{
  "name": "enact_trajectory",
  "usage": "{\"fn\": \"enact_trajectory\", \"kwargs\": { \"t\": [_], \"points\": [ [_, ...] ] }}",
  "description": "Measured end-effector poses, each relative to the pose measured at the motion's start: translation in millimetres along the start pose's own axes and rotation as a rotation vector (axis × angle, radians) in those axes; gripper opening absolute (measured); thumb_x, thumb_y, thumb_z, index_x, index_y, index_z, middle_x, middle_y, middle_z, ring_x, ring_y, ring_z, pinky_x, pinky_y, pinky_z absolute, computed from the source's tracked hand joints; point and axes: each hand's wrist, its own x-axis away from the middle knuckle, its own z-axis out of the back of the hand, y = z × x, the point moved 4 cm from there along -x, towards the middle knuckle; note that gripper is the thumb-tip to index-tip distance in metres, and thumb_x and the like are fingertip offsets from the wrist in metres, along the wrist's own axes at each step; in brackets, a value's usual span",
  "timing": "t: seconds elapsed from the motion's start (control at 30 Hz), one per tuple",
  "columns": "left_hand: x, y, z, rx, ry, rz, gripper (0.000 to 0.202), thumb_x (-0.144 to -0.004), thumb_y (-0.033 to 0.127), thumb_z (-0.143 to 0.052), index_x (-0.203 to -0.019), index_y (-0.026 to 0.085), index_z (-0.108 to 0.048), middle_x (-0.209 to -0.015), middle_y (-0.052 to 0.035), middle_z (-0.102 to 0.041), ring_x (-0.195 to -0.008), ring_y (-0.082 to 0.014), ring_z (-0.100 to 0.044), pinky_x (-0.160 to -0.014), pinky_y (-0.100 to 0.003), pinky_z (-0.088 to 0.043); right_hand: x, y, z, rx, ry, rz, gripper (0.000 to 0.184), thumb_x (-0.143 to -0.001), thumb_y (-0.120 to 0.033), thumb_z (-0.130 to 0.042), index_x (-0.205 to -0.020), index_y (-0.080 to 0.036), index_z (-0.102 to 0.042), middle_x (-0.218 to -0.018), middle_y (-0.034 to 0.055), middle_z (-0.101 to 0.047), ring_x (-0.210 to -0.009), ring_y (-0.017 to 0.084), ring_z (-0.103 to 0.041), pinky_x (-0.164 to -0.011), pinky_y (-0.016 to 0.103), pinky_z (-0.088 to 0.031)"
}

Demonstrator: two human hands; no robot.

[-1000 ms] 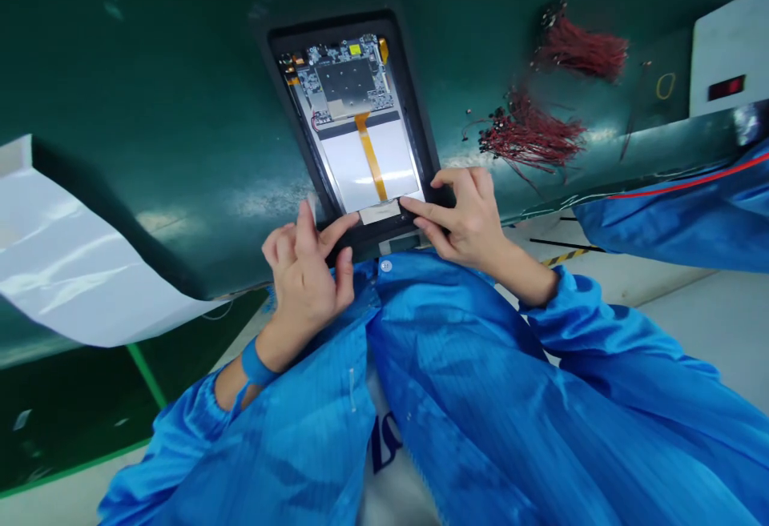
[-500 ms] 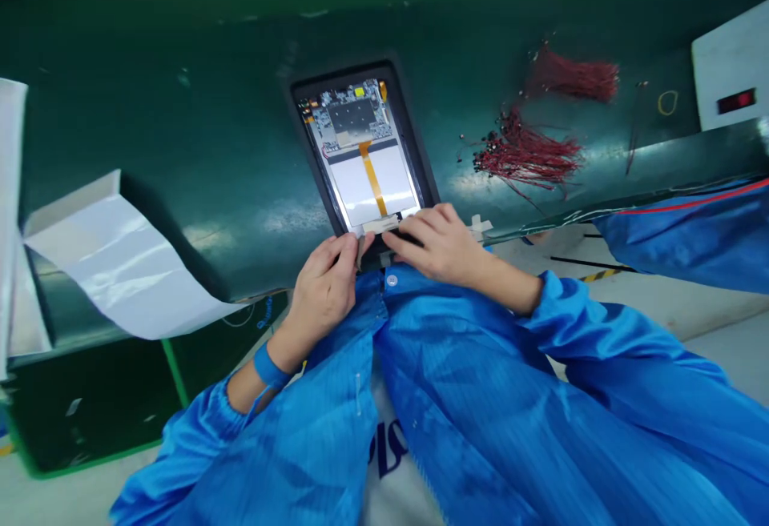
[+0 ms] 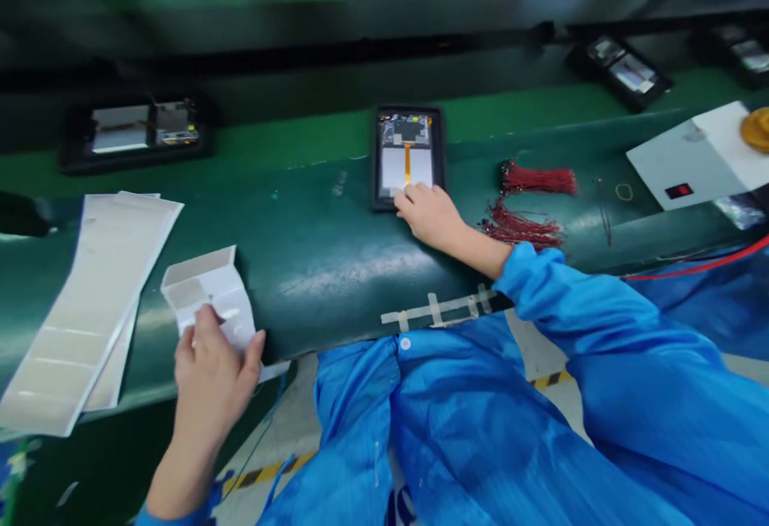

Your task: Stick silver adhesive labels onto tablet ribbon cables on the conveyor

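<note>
A tablet with its back off [image 3: 390,170] lies in a black surround, showing a circuit board, a silvery panel and an orange ribbon cable [image 3: 408,162]. My right hand [image 3: 431,215] is at its near edge, fingers bent together against it; the fingertips' exact grip is partly hidden. On the left, my left hand [image 3: 213,370] reaches over a folded white sheet [image 3: 201,276], its thumb and fingers apart. The fingertips seem to touch the sheet, with nothing visibly held.
Long pale label sheets [image 3: 90,294] lie at far left. Other opened tablets rest farther back, one at left [image 3: 120,130], one at right [image 3: 630,74]. Red wire bundles [image 3: 541,181], a rubber band [image 3: 624,192] and a white box [image 3: 678,158] are on the right. Tape strips [image 3: 441,307] mark the near edge.
The tablet has moved away from the table's near edge, with my right hand at it. My left hand has left the tablet and gone left to the white sheet. The view has tilted up.
</note>
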Motion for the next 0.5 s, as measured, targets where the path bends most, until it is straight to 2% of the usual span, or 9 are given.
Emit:
{"fn": "enact_trajectory", "kwargs": {
  "t": [0.13, 0.23, 0.37, 0.43, 0.5],
  "points": [
    [-38, 5, -2.9, -0.021, 0.067, -0.109, 0.097, -0.103, 0.062, -0.034, -0.167, -0.010, -0.018, -0.158, -0.0379, -0.043, -0.148, -0.0512, -0.047, -0.129, -0.064, -0.033, -78, 56, 2, 0.028, -0.016, -0.198, 0.033, -0.108, -0.018, -0.043, -0.132, -0.011, -0.065, -0.130, 0.0219, -0.065, -0.119, 0.034, -0.052, -0.096, 0.046, -0.033],
    [-64, 1, 4.1, -0.031, 0.059, -0.101, 0.096, -0.101, 0.058, -0.035, -0.166, -0.011, -0.019, -0.153, -0.0368, -0.049, -0.143, -0.0516, -0.051, -0.124, -0.062, -0.042, -112, 89, 2, 0.035, -0.021, -0.363, 0.042, -0.104, -0.008, -0.034, -0.132, -0.008, -0.065, -0.136, 0.0254, -0.061, -0.124, 0.037, -0.051, -0.102, 0.051, -0.033],
    [-76, -10, 10.6, -0.029, 0.043, -0.063, 0.092, -0.100, 0.054, -0.038, -0.169, -0.005, -0.018, -0.157, -0.0331, -0.048, -0.131, -0.0517, -0.060, -0.112, -0.062, -0.053, -113, 106, -5, -0.016, -0.064, -0.344, 0.047, -0.098, -0.006, -0.039, -0.141, -0.008, -0.059, -0.140, 0.0258, -0.058, -0.129, 0.038, -0.049, -0.103, 0.052, -0.036],
    [-79, -17, 12.7, -0.026, 0.050, -0.036, 0.090, -0.099, 0.053, -0.037, -0.168, -0.002, -0.022, -0.163, -0.0315, -0.041, -0.128, -0.0531, -0.061, -0.109, -0.064, -0.054, -106, 107, -8, -0.032, -0.073, -0.301, 0.046, -0.098, -0.009, -0.042, -0.142, -0.009, -0.056, -0.140, 0.0248, -0.058, -0.131, 0.038, -0.048, -0.104, 0.051, -0.038],
    [-88, -24, 16.2, -0.026, 0.070, -0.021, 0.090, -0.096, 0.054, -0.038, -0.164, -0.003, -0.029, -0.161, -0.0320, -0.044, -0.127, -0.0532, -0.062, -0.108, -0.063, -0.055, -97, 108, -7, -0.052, -0.054, -0.292, 0.042, -0.100, -0.012, -0.041, -0.140, -0.009, -0.055, -0.140, 0.0240, -0.057, -0.132, 0.038, -0.047, -0.105, 0.051, -0.039]
  ]
}}
